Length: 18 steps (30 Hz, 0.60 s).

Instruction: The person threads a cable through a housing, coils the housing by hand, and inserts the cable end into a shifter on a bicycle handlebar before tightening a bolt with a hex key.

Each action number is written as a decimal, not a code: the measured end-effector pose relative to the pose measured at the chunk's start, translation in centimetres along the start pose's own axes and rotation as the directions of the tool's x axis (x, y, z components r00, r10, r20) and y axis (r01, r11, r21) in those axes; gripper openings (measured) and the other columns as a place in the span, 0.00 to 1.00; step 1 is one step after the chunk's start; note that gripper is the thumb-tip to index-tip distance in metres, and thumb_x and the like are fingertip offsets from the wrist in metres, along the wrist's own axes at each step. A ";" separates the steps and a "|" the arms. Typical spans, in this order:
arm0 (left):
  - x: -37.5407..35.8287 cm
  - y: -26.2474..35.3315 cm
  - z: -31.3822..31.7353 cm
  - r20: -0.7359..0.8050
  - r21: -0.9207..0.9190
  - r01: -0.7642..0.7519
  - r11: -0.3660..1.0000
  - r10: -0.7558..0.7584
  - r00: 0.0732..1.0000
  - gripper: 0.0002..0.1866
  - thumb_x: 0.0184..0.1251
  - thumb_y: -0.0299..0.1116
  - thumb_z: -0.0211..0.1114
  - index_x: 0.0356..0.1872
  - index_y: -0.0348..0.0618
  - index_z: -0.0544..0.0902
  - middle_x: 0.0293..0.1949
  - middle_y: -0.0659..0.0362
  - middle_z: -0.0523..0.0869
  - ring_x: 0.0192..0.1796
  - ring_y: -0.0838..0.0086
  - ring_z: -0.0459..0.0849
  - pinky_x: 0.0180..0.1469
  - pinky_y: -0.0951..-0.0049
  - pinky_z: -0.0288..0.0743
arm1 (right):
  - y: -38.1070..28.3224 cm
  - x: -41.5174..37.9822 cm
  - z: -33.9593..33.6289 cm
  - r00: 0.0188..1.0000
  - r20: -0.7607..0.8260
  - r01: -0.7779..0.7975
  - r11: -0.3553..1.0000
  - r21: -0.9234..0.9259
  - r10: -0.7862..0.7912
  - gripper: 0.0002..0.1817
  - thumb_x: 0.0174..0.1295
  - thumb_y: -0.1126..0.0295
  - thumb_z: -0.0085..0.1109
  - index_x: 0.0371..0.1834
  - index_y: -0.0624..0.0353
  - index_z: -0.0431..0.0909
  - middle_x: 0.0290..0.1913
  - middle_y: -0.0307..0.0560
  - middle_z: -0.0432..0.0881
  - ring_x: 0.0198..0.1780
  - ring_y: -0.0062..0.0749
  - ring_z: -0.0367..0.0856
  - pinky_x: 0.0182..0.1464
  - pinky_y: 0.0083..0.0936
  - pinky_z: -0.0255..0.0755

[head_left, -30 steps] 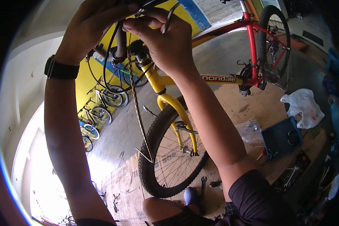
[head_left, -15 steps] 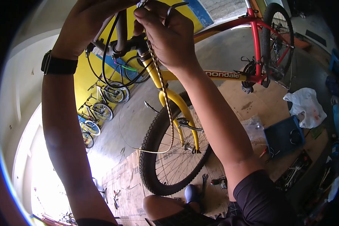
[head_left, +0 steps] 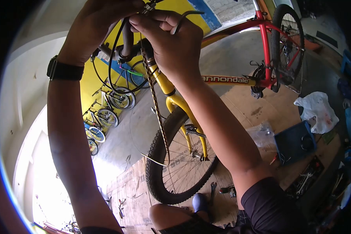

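Observation:
Both hands are raised at the top of the view, close together at the handlebar [head_left: 127, 39] of a yellow and red bicycle [head_left: 226, 80]. My left hand [head_left: 105, 15], with a black watch on the wrist, is closed near a small metal fitting [head_left: 149, 7]; what it grips is partly cut off by the frame edge. My right hand [head_left: 171, 39] is pinched at the same fitting, and a curved metal lever [head_left: 189, 13] sticks out from its fingers. A patterned cable housing [head_left: 154, 97] hangs below the hands, its pale end curling before the front wheel [head_left: 154, 171].
Several bicycles [head_left: 107, 117] stand along the yellow wall at left. Cardboard [head_left: 132, 202] covers the floor. On the right lie a blue tray [head_left: 294, 142], a white plastic bag [head_left: 318, 111] and tools [head_left: 304, 179]. A wrench [head_left: 213, 191] lies near the wheel.
The patterned housing has swung left and hangs straighter, its lower bend lower. My right hand has shifted slightly left and down, and my left wrist slightly right.

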<state>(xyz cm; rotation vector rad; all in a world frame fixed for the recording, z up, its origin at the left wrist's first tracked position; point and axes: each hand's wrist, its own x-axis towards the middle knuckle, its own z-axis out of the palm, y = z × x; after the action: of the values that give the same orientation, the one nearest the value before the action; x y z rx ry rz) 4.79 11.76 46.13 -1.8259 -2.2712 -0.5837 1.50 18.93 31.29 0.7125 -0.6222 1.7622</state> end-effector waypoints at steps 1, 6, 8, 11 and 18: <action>0.0 0.0 -0.1 0.007 0.005 0.011 1.000 -0.011 1.000 0.35 0.69 0.20 0.58 0.76 0.30 0.57 0.64 0.47 0.78 0.64 0.69 0.76 0.67 0.69 0.67 | -0.3 -0.1 0.0 1.000 -0.003 -0.018 1.000 -0.018 0.018 0.11 0.64 0.69 0.69 0.44 0.65 0.86 0.38 0.48 0.90 0.43 0.27 0.90 0.49 0.21 0.81; -0.2 0.1 0.2 0.003 -0.014 0.002 1.000 -0.002 1.000 0.36 0.69 0.21 0.59 0.77 0.30 0.56 0.68 0.49 0.74 0.67 0.70 0.72 0.69 0.71 0.63 | 0.9 0.0 -0.4 0.996 0.000 0.084 0.994 -0.071 -0.085 0.11 0.65 0.66 0.68 0.43 0.64 0.87 0.35 0.45 0.90 0.38 0.24 0.88 0.43 0.20 0.78; -0.2 0.3 0.1 0.005 -0.020 0.025 0.999 -0.025 1.000 0.37 0.70 0.21 0.59 0.77 0.30 0.55 0.69 0.49 0.72 0.68 0.70 0.70 0.70 0.72 0.61 | 1.1 0.0 -0.1 0.993 -0.039 0.107 0.994 -0.025 -0.108 0.12 0.64 0.64 0.69 0.40 0.62 0.89 0.29 0.40 0.89 0.29 0.16 0.85 0.33 0.17 0.75; -0.7 -0.3 0.4 -0.088 0.066 -0.046 0.997 0.052 0.995 0.31 0.71 0.26 0.61 0.73 0.32 0.62 0.63 0.51 0.77 0.61 0.72 0.75 0.63 0.72 0.67 | 1.4 0.1 -0.6 0.998 -0.014 0.058 0.998 -0.009 -0.058 0.14 0.62 0.62 0.71 0.40 0.63 0.89 0.31 0.41 0.89 0.30 0.15 0.84 0.34 0.16 0.75; -6.2 -1.3 5.7 -0.465 0.519 0.027 0.854 0.256 0.848 0.30 0.47 0.35 0.83 0.51 0.37 0.80 0.50 0.52 0.83 0.51 0.64 0.84 0.49 0.66 0.81 | 0.0 1.0 -1.8 0.975 0.079 -0.216 0.973 0.086 0.209 0.16 0.57 0.64 0.75 0.42 0.65 0.87 0.31 0.42 0.88 0.30 0.19 0.84 0.35 0.16 0.77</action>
<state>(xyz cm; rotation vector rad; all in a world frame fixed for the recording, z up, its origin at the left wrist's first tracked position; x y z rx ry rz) 5.58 8.25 38.45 -1.3271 -1.7134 -0.3454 1.01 20.88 30.81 0.7988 -0.6866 1.9822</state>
